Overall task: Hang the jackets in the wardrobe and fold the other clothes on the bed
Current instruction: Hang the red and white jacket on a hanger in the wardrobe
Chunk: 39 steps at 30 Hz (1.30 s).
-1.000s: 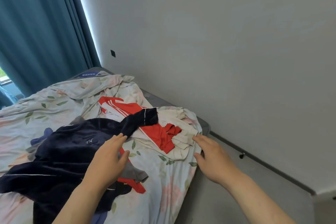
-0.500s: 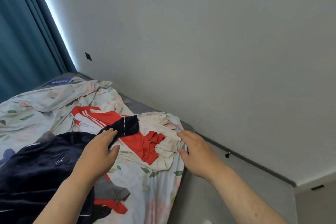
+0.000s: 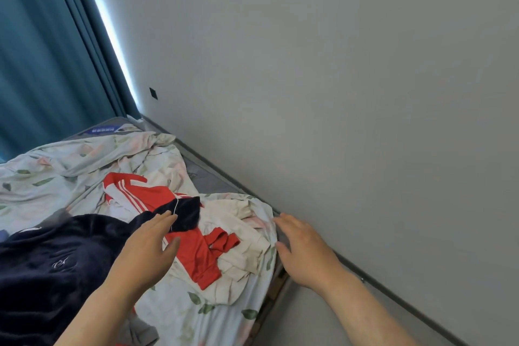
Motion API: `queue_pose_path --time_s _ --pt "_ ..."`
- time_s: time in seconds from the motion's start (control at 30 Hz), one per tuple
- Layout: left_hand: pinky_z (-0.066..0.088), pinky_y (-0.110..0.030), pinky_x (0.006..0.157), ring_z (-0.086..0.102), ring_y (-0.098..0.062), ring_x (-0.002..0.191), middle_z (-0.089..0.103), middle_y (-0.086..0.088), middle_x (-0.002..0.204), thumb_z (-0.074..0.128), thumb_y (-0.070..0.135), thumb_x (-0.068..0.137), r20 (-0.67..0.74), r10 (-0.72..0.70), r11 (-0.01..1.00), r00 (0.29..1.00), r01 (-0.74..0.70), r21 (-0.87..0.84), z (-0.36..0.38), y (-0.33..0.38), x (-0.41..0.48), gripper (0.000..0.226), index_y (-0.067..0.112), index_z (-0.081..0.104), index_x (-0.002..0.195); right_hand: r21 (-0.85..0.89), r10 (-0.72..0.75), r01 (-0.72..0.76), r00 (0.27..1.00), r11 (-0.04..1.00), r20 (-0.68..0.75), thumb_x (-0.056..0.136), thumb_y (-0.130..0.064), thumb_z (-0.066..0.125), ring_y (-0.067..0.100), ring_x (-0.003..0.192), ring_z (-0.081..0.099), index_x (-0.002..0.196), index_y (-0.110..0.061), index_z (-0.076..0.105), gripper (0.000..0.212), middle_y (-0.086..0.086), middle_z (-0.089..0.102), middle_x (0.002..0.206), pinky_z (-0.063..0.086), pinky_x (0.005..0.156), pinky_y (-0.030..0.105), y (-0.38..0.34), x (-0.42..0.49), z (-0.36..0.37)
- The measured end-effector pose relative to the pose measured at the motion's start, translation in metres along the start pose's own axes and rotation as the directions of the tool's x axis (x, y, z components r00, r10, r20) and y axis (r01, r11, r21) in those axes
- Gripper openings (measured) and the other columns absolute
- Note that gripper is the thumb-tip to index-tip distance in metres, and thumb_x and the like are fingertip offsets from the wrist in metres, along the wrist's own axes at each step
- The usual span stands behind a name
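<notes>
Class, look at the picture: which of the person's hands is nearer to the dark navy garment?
Left. The left hand is over the dark navy garment, fingertips at its cuff; the right hand is apart, at the edge of the bed.

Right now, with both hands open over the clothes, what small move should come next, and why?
Probably lift the end of the navy garment off the red garment with the left hand: it lies across the red one, and the right hand is also free.
</notes>
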<state>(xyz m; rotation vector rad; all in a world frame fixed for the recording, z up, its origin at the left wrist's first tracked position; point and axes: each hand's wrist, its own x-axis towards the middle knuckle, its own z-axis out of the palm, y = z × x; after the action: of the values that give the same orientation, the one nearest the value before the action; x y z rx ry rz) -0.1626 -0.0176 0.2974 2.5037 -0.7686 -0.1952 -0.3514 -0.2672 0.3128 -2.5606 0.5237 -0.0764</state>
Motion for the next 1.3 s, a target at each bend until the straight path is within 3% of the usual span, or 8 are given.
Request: queue_pose_path --time_s 0.3,0.6,0.7,0.83,0.97,1.13,1.3 --pt "0.027 -0.036 0.117 0.028 -0.012 0.145 0.04 0.005 0.154 0.058 0.029 0.095 -0.057 -0.114 0.993 0.992 0.116 0.023 0.027 0.051 0.026 0.053 0.02 0.045 0.146 -0.015 -0.127 0.128 0.991 0.992 0.047 0.094 -0.022 0.053 0.016 0.126 0.045 0.133 -0.022 0.051 0.039 -0.005 0.051 0.135 0.036 0.105 0.027 0.057 0.057 -0.036" --pt "0.026 -0.033 0.117 0.028 -0.01 0.145 0.039 0.006 0.154 0.058 0.03 0.095 -0.12 -0.291 0.956 0.949 0.293 0.006 0.019 0.01 0.044 0.055 0.022 0.043 0.147 -0.011 -0.251 0.257 0.953 0.966 0.168 0.095 -0.023 0.053 0.012 0.129 0.041 0.139 -0.024 0.05 0.043 -0.005 0.05 0.141 0.018 0.097 0.007 0.04 0.136 -0.025" --pt "0.025 -0.032 0.117 0.026 -0.01 0.146 0.035 0.007 0.156 0.056 0.033 0.096 -0.11 -0.361 0.932 0.926 0.361 -0.017 0.02 -0.012 0.054 0.056 0.024 0.04 0.149 -0.037 -0.282 0.297 0.933 0.954 0.224 0.098 -0.026 0.051 0.01 0.139 0.033 0.147 -0.025 0.041 0.051 -0.008 0.04 0.152 0.008 0.099 0.001 0.028 0.167 -0.016" --pt "0.026 -0.033 0.117 0.026 -0.009 0.146 0.036 0.008 0.156 0.055 0.033 0.096 -0.118 -0.442 0.897 0.889 0.436 -0.074 0.02 -0.039 0.063 0.055 0.025 0.04 0.149 -0.053 -0.315 0.346 0.898 0.937 0.307 0.099 -0.028 0.05 0.008 0.144 0.026 0.15 -0.026 0.036 0.053 -0.01 0.031 0.158 0.013 0.11 0.011 0.012 0.208 -0.002" --pt "0.026 -0.033 0.117 0.027 -0.011 0.146 0.037 0.007 0.155 0.056 0.034 0.096 -0.109 -0.502 0.865 0.858 0.496 -0.081 0.02 -0.065 0.07 0.056 0.023 0.041 0.148 -0.053 -0.352 0.399 0.858 0.916 0.373 0.098 -0.026 0.051 0.008 0.142 0.03 0.149 -0.026 0.039 0.052 -0.01 0.036 0.154 0.024 0.117 0.022 -0.008 0.241 0.016" --pt "0.025 -0.033 0.118 0.026 -0.012 0.146 0.035 0.005 0.156 0.056 0.032 0.096 -0.081 -0.577 0.815 0.813 0.566 -0.122 0.024 -0.09 0.075 0.056 0.023 0.039 0.149 -0.04 -0.348 0.411 0.817 0.911 0.46 0.101 -0.03 0.048 0.006 0.147 0.021 0.154 -0.027 0.03 0.056 -0.011 0.028 0.159 0.009 0.111 0.012 -0.021 0.274 0.047" --pt "0.027 -0.032 0.117 0.031 -0.012 0.144 0.037 0.006 0.155 0.055 0.033 0.097 -0.047 -0.662 0.742 0.748 0.645 -0.184 0.045 -0.104 0.087 0.055 0.024 0.04 0.149 -0.028 -0.34 0.421 0.769 0.907 0.541 0.101 -0.03 0.05 0.008 0.144 0.027 0.152 -0.029 0.031 0.055 -0.011 0.031 0.158 0.017 0.112 0.016 -0.03 0.317 0.088"
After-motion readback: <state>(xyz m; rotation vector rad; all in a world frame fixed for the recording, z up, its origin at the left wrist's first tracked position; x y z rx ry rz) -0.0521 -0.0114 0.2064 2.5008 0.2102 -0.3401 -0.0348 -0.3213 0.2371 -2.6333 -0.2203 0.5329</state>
